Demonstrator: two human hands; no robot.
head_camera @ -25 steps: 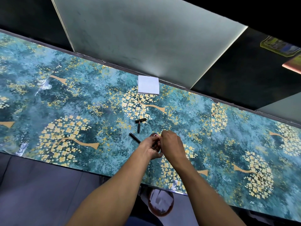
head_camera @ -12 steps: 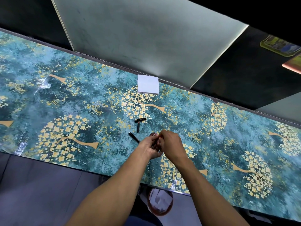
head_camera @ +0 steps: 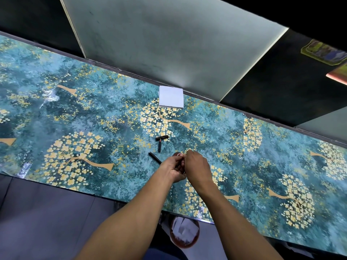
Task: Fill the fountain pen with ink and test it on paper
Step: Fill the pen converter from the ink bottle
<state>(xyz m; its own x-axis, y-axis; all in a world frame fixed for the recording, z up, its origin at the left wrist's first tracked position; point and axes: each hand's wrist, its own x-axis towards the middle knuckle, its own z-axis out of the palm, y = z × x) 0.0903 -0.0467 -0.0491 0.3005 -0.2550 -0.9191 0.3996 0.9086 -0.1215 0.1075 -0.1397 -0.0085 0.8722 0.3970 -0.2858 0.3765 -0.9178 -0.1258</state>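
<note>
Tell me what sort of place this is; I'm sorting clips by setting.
Probably an indoor desk or counter: a long table under a glossy teal covering with gold trees, a frosted partition panel behind it, and a round brown wastebasket holding paper scraps below.

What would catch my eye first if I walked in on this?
Probably the teal tabletop printed with golden blossom trees. At its middle, the left hand and right hand huddle together over something small. Just beyond them lie black pen parts, and a white paper pad sits at the far edge.
</note>
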